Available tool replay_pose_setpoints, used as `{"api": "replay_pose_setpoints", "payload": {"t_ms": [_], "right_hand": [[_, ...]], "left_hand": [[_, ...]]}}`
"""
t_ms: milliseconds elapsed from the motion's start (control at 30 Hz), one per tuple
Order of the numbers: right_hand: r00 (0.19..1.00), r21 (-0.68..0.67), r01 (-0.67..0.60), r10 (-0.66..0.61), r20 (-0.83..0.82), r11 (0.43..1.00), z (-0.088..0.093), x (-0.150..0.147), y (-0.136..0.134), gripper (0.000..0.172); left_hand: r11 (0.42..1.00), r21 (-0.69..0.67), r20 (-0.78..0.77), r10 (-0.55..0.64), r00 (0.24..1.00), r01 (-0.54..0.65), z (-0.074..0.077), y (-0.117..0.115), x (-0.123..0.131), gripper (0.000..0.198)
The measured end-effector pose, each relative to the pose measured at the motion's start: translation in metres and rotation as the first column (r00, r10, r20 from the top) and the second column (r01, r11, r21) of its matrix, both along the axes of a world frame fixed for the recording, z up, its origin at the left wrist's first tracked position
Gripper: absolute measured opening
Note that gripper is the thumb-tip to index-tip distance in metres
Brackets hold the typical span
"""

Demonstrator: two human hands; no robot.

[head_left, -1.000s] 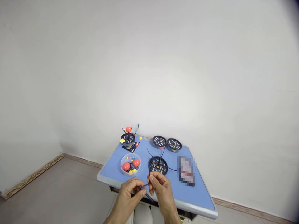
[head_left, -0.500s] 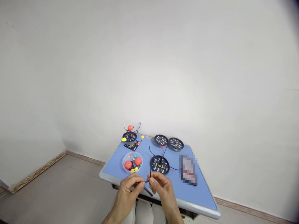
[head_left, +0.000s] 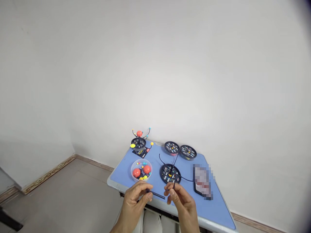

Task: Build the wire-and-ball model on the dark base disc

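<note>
Low over the table's front edge, my left hand [head_left: 137, 198] is closed on one end of a short black rod [head_left: 157, 194], which points right toward my other hand. My right hand [head_left: 181, 198] pinches a thin curved black arm [head_left: 174, 183], part of it hidden by the fingers. Just beyond that hand lies a round black base [head_left: 165, 176] printed with small pictures; several thin black arms spread from its centre. Behind my left hand stands a clear round tub [head_left: 132, 171] holding red balls [head_left: 146, 169] and smaller coloured ones.
An assembled solar system model [head_left: 139, 141] stands at the back left beside a black card [head_left: 142, 152]. Two round black-topped containers [head_left: 172, 147] sit at the back. A blurred-out phone-like object [head_left: 202, 181] lies on the right of the blue table [head_left: 213, 210].
My hands have moved apart, and the thin arm in my right hand is now away from the rod. The rod has turned nearly level. The whole view has shifted slightly.
</note>
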State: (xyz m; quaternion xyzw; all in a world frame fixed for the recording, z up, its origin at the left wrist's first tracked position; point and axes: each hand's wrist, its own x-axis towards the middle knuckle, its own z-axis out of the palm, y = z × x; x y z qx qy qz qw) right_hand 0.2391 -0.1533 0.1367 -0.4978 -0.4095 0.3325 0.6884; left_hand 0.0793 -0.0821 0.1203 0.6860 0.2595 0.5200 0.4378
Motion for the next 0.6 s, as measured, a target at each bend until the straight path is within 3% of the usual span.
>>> {"api": "replay_pose_setpoints", "payload": {"t_ms": [167,367,500,600], "right_hand": [[0.988,0.022,-0.004,0.007,-0.157,1.000,-0.005,-0.017,-0.005,0.025],[0.976,-0.041,-0.012,0.003,-0.216,0.999,-0.009,-0.021,0.002,0.027],[0.972,-0.072,0.002,-0.019,-0.232,0.997,-0.008,-0.021,0.005,0.028],[0.973,-0.088,0.015,-0.035,-0.230,0.996,-0.006,-0.022,0.006,0.029]], "left_hand": [[1.000,0.002,0.039,0.013,0.999,-0.013,-0.002,0.000,0.006,0.009],[1.000,-0.004,-0.011,-0.009,1.000,0.009,-0.006,-0.001,0.006,0.012],[0.996,0.091,-0.074,-0.005,0.997,0.011,-0.007,0.001,0.003,0.015],[0.982,0.176,-0.064,0.074,0.995,-0.062,-0.008,0.002,0.001,0.020]]}}
